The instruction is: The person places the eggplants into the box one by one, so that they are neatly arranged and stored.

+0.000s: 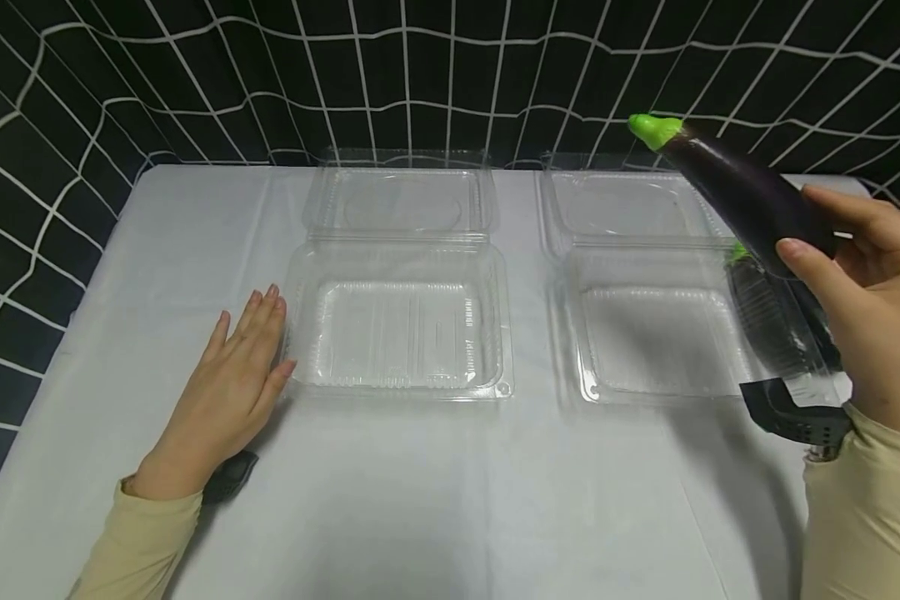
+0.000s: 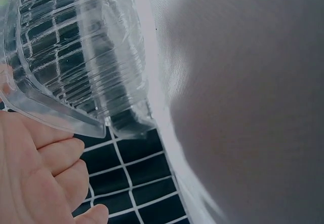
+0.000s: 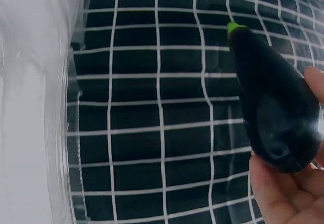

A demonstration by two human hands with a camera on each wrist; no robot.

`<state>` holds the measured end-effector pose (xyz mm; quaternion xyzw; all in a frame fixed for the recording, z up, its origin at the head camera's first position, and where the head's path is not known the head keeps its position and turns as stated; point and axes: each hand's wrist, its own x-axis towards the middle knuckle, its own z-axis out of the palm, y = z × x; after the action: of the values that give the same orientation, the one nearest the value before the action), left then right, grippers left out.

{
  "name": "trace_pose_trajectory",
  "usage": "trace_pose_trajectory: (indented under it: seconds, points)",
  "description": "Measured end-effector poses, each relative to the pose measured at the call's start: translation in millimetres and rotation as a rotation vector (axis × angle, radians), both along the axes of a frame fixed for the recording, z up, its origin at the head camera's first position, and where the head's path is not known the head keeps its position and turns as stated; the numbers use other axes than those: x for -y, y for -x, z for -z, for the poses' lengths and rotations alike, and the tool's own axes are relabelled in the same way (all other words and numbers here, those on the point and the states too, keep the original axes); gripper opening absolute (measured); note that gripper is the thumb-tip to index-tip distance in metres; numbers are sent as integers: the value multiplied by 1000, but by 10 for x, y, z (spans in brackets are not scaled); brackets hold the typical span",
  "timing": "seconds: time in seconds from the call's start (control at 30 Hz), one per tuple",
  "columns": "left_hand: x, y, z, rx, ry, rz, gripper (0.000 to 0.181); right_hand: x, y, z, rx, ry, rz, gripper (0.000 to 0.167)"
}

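My right hand (image 1: 881, 292) grips a dark purple eggplant (image 1: 750, 193) by its thick end, between thumb and fingers. The eggplant is held tilted in the air over the right clear plastic clamshell container (image 1: 587, 367), its green stem end pointing up and left. In the right wrist view, the same eggplant (image 3: 273, 97) shows against the gridded cloth. A second eggplant (image 1: 768, 321) lies at the right container's right side, partly covered by my right hand. My left hand (image 1: 228, 387), fingers straight, rests by the left wall of the left clamshell container (image 1: 504, 350).
Both containers have their lids (image 1: 401, 200) folded back toward the far edge. They stand on a white-covered table (image 1: 420, 483). Black cloth with a white grid (image 1: 450, 75) hangs behind and at the sides.
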<state>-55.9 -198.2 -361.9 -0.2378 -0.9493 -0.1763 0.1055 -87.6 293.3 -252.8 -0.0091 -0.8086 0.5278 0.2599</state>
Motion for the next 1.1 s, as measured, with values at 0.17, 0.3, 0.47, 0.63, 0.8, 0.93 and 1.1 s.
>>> trace_pose_trajectory:
  seconds: [0.17,0.3,0.47,0.63,0.8,0.93,1.1]
  points:
    - [1,-6,-3,8,4,-5,65,124,-22,-13,-58,16,-114,43]
    - [5,-9,0,10,3,-7,65,227,-34,-12,-99,22,-168,43]
    - [11,-6,9,13,4,-8,64,336,-35,-10,-151,112,-278,42]
    - [8,-11,3,12,3,-8,65,440,-50,-13,-134,-52,-273,42]
    - [7,-9,0,7,4,-8,66,528,-49,-17,-133,-164,-284,44]
    - [3,-7,-2,5,2,-6,66,564,-52,-24,-134,-229,-286,45]
    - [-3,4,-3,10,-1,-4,65,618,-62,-16,-169,-203,-354,43]
